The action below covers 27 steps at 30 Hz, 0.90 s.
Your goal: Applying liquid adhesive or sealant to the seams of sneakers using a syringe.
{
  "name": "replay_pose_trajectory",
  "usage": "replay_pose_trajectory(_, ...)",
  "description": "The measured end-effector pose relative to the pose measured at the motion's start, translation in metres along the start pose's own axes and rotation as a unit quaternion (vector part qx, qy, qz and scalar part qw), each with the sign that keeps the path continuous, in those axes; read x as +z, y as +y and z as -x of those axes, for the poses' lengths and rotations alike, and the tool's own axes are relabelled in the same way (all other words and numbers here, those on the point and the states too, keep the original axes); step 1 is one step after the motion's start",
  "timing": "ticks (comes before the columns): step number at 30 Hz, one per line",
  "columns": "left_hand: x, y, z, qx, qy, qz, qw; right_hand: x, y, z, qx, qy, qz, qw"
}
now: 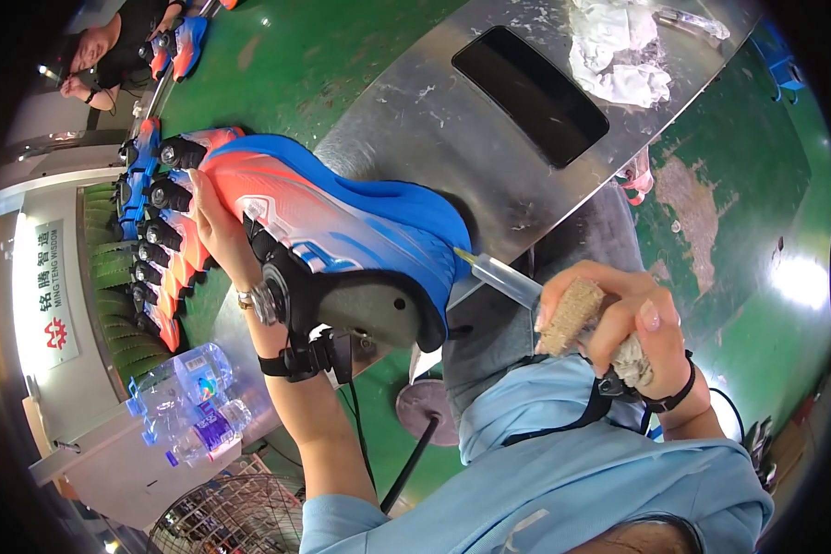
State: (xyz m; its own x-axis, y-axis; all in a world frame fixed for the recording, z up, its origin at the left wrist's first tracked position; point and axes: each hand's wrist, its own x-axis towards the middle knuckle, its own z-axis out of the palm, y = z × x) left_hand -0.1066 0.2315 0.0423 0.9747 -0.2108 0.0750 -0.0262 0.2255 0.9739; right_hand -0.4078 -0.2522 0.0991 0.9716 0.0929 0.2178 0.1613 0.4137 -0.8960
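My left hand [214, 222] holds a blue and orange sports shoe [342, 231] on a black last, gripping it from the left with the sole side up. My right hand [619, 319] is closed around a tool with a cloth-wrapped handle [572, 314] and a clear tube [503, 277]. The tube's thin tip touches the shoe's blue edge at its right end. A watch sits on my left wrist [266, 300], and a black band on my right wrist [674, 397].
A metal worktable [434, 120] carries a black phone-like slab [529, 94] and crumpled white rags [619, 55]. A row of matching shoes [162, 240] runs along a conveyor at left. Plastic water bottles [189, 402] lie below. Another person [111, 51] works far left.
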Motion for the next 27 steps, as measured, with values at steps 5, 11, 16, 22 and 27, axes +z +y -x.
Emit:
replay_pose_trajectory(5,0.207,0.0,0.044,-0.012,0.252,-0.106,0.962,-0.001,0.014,-0.008,-0.054,0.059,0.005,0.997)
replay_pose_trajectory(11,0.181,-0.005,0.089,-0.077,0.299,-0.146,0.94,-0.001,0.024,-0.017,-0.056,0.056,0.001,0.997)
replay_pose_trajectory(16,0.187,0.024,0.16,-0.15,0.279,-0.154,0.936,0.008,0.025,-0.017,-0.03,0.072,-0.035,0.996)
replay_pose_trajectory(22,0.214,0.026,0.233,-0.277,0.19,-0.089,0.938,0.001,0.036,-0.015,-0.006,0.076,-0.035,0.996)
replay_pose_trajectory(27,0.257,0.007,0.256,-0.315,0.103,0.035,0.943,0.008,0.044,-0.01,-0.093,0.082,-0.115,0.986)
